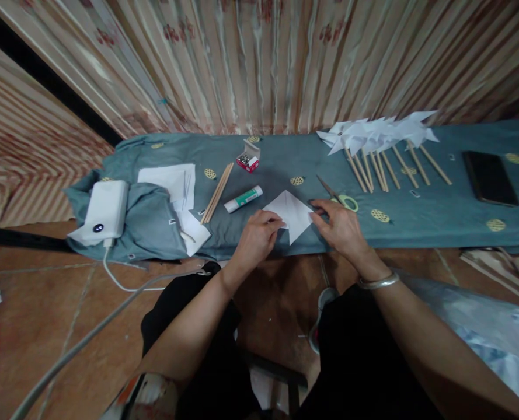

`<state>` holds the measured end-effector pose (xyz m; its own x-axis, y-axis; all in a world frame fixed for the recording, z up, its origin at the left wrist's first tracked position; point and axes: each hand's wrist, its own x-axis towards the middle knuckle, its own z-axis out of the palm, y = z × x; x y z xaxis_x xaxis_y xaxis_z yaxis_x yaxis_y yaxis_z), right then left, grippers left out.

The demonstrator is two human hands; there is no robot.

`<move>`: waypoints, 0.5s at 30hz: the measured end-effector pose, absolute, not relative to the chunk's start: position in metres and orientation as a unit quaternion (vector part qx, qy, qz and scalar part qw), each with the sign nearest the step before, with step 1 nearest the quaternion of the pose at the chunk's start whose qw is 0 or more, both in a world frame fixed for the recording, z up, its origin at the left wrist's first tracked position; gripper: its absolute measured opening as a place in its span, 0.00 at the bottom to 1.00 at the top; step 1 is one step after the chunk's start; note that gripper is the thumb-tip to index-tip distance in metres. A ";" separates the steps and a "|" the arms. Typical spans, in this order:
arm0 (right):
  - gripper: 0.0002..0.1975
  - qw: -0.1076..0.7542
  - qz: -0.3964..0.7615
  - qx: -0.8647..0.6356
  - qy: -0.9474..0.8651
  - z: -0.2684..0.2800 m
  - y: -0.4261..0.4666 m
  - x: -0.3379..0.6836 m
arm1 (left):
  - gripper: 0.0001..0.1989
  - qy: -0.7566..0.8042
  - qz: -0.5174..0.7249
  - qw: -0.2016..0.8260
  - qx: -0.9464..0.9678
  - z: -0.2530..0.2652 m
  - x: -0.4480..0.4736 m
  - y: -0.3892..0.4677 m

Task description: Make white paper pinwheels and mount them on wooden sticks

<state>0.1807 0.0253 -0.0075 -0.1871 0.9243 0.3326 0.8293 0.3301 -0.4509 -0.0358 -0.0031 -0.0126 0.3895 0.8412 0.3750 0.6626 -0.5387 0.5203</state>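
Note:
A small white sheet of paper (295, 214) lies at the near edge of the cloth-covered bench, with slits or creases running across it. My left hand (259, 232) pinches its left corner between thumb and fingers. At the right corner, my right hand (338, 224) has its thumb and forefinger closed on the paper's edge. Just beyond the right hand sit scissors with pale green handles (349, 202). A glue stick (244, 199) lies to the left of the paper, near a small open red box of metal pins (248, 160).
Several paper pinwheels on sticks (373, 137) lie in a row at the back right, left of a dark phone (490, 178). Loose wooden sticks (218, 192) and white papers (169, 181) are on the left, beside a white power bank (105, 210) with a cable.

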 end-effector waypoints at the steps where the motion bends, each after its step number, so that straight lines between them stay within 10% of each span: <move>1: 0.15 0.280 0.090 -0.577 -0.762 -0.007 0.024 0.180 | 0.13 0.461 0.311 0.141 0.819 -0.012 -0.037 -0.002; 15: 0.13 0.226 0.127 -0.578 -0.773 0.005 0.008 0.174 | 0.08 0.449 0.197 0.095 0.866 0.001 -0.025 -0.017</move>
<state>0.1740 0.0085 0.0051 -0.2284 0.9521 0.2034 0.8372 0.2987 -0.4582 -0.0246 -0.0169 0.0012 0.5194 0.8152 0.2565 0.7398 -0.5791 0.3426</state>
